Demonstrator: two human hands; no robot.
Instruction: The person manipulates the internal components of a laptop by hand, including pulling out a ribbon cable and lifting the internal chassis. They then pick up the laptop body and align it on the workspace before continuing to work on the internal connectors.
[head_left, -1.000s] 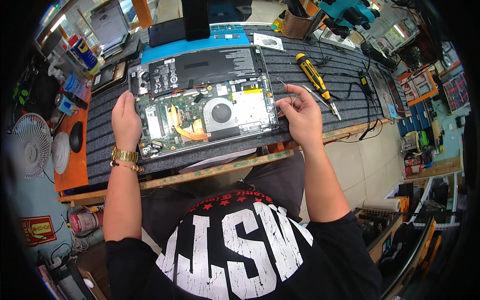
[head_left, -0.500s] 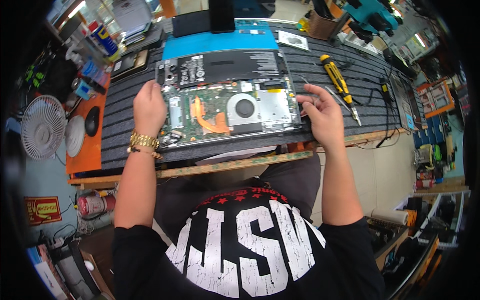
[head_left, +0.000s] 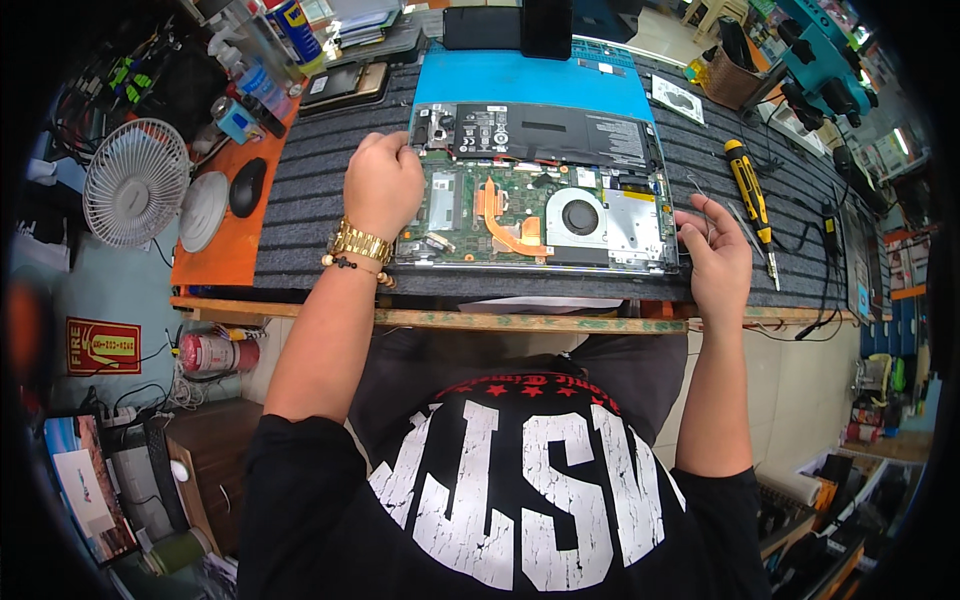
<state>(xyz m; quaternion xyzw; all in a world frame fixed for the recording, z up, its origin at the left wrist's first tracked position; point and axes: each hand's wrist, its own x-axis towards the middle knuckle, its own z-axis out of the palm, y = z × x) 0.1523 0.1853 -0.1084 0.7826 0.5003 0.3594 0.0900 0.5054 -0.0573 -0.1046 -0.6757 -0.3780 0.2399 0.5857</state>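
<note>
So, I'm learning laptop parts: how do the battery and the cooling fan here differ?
The battery is a long black slab; the cooling fan has a round dark center in a silvery housing. The battery lies along the far side, while the fan sits nearer the person. The battery also covers more area than the fan. Both lie flat inside the opened laptop.
</note>
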